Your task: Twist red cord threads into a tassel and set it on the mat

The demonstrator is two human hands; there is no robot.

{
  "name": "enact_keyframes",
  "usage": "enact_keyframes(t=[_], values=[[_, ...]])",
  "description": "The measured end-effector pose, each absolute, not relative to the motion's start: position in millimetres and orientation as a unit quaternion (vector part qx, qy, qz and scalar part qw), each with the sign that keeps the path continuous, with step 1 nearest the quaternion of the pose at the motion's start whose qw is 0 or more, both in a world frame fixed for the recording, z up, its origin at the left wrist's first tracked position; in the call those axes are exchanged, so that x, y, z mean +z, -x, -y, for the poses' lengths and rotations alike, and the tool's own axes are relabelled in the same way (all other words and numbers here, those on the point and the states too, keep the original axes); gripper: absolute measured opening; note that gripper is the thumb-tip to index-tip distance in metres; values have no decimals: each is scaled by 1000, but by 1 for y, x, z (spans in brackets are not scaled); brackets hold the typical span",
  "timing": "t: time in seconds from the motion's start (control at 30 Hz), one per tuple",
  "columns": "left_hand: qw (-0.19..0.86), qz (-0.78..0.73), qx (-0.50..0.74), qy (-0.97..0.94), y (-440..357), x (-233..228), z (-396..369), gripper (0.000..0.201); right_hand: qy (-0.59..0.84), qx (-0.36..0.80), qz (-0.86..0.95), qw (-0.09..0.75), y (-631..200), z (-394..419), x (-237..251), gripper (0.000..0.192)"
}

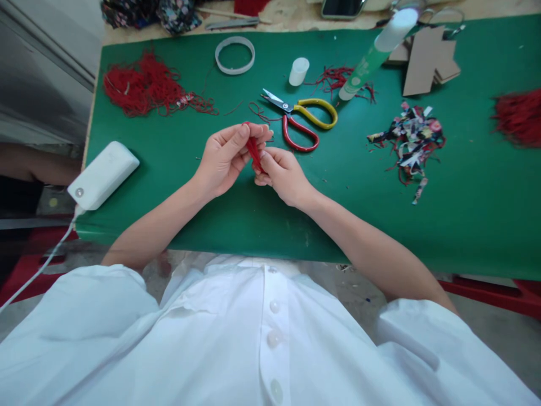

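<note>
I pinch a small bundle of red thread (pixel 255 152) between my left hand (pixel 226 158) and my right hand (pixel 284 175), just above the green mat (pixel 211 214). The bundle is thin, bright red and folded. Red and yellow scissors (pixel 302 115) lie just beyond, far side.
</note>
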State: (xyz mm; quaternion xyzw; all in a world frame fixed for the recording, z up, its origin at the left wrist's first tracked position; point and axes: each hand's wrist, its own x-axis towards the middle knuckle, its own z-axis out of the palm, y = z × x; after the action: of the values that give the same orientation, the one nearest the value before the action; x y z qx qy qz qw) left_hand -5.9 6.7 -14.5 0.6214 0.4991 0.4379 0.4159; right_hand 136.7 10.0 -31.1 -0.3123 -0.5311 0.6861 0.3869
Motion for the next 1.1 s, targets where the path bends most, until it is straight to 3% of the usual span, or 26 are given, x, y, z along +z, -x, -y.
enact_keyframes(t=[0.17,0.33,0.47,0.57,0.7,0.77,0.93,1.1], values=[[418,-496,442,-620,7,-14,-6,59,321,631,595,381,-139,-11,-34,50],[442,-478,436,-622,7,2,-1,53,377,376,738,415,-148,-17,-32,49],[514,-372,506,-584,14,10,-3,44,404,173,781,443,-163,-25,-20,45],[518,-400,480,-584,18,5,-8,60,383,64,811,437,-173,-27,-9,42],[384,-477,437,-659,15,-5,-8,65,363,38,848,385,-179,-25,-3,45],[379,-450,442,-677,11,-7,-3,63,367,45,858,356,-179,-23,-4,47],[554,-371,452,-592,-1,-5,11,58,341,31,880,330,-178,-19,0,49],[717,-330,373,-488,-7,3,14,47,325,7,895,305,-179,-16,6,41]])
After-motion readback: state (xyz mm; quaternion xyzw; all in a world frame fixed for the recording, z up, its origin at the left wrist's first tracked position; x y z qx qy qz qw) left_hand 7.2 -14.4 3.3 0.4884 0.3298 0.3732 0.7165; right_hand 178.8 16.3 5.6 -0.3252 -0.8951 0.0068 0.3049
